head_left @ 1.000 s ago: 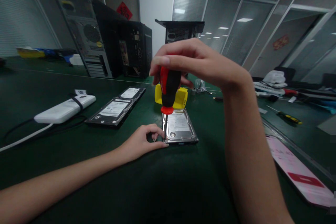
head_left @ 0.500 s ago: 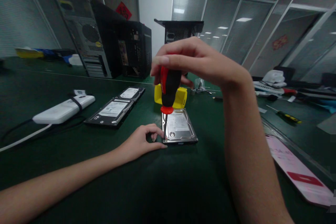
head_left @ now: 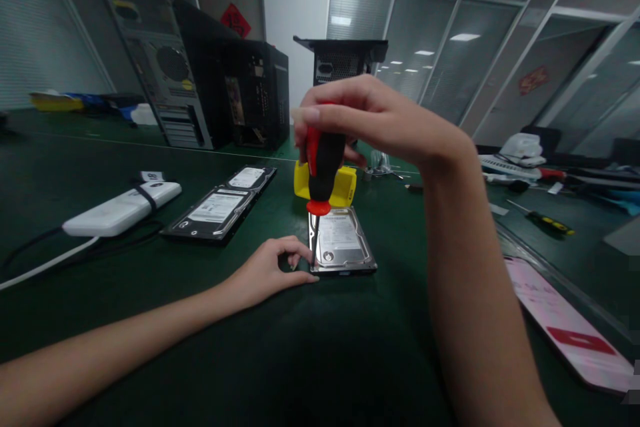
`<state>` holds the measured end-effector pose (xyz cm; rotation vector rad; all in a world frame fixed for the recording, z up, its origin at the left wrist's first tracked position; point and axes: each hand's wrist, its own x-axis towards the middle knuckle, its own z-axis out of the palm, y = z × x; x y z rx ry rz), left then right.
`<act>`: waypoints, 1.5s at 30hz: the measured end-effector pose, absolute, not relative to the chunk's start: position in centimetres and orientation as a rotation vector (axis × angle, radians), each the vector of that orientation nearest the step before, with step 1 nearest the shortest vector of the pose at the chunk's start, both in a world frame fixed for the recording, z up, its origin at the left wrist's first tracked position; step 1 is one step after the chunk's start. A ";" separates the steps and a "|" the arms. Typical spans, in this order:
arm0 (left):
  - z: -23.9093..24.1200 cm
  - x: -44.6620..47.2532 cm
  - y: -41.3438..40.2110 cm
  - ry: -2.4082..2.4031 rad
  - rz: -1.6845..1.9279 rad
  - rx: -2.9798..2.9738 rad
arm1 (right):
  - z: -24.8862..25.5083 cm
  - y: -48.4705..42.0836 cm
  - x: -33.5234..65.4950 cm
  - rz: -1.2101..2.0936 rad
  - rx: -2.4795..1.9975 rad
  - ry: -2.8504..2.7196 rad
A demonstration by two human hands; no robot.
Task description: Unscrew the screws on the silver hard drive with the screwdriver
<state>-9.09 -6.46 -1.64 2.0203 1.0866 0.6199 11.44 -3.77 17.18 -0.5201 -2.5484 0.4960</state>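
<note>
A silver hard drive (head_left: 343, 237) lies label up on the green table. My right hand (head_left: 357, 110) grips the red and black handle of a screwdriver (head_left: 326, 167) from above. The screwdriver stands nearly upright, its tip at the drive's near left corner. My left hand (head_left: 277, 270) rests at that same corner, thumb along the near edge and fingers curled against the left side. A yellow object (head_left: 345, 185) sits right behind the drive, partly hidden by the handle. Two more hard drives (head_left: 217, 207) lie end to end on the left.
Computer cases (head_left: 195, 80) stand at the back left, another case (head_left: 343, 63) behind my right hand. A white power strip (head_left: 125, 207) with cables lies left. To the right are a yellow and black screwdriver (head_left: 547, 221), a pink and white board (head_left: 570, 327) and piled items.
My right hand has shifted very slightly on the screwdriver handle, its fingers turning a little to the right. The left hand and the drive stay in place.
</note>
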 end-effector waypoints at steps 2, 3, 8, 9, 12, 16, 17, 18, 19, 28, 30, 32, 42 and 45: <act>-1.6 -9.1 -6.5 1.089 0.617 2.013 | 17.1 -3.7 11.4 0.482 -0.529 -2.539; -1.6 -9.1 -6.5 1.086 0.616 2.012 | 17.1 -3.6 11.4 0.476 -0.534 -2.535; -1.5 -9.1 -6.6 1.076 0.607 2.021 | 17.2 -3.3 11.6 0.475 -0.554 -2.540; -1.5 -9.2 -6.6 1.077 0.609 2.021 | 17.2 -3.3 11.6 0.480 -0.551 -2.547; -1.5 -9.2 -6.6 1.078 0.605 2.015 | 17.4 -3.4 11.7 0.502 -0.539 -2.559; -1.5 -9.0 -6.4 1.084 0.614 2.015 | 17.4 -3.6 11.6 0.545 -0.567 -2.529; -1.5 -9.0 -6.4 1.083 0.620 2.017 | 17.3 -3.7 11.6 0.553 -0.568 -2.523; -1.5 -9.0 -6.4 1.081 0.624 2.018 | 17.3 -3.7 11.5 0.559 -0.566 -2.520; -1.5 -9.0 -6.4 1.081 0.625 2.017 | 17.3 -3.7 11.5 0.565 -0.559 -2.517; -1.6 -9.1 -6.5 1.079 0.612 2.025 | 17.3 -3.4 11.7 0.579 -0.518 -2.524; -1.6 -9.1 -6.5 1.080 0.616 2.027 | 17.3 -3.3 11.7 0.587 -0.506 -2.534; -1.7 -9.1 -6.5 1.083 0.617 2.027 | 17.3 -3.3 11.7 0.597 -0.494 -2.541; -1.7 -9.2 -6.4 1.074 0.619 2.023 | 17.4 -3.6 11.5 0.574 -0.566 -2.521; -1.7 -9.3 -6.5 1.074 0.615 2.020 | 17.4 -3.1 11.8 0.623 -0.574 -2.534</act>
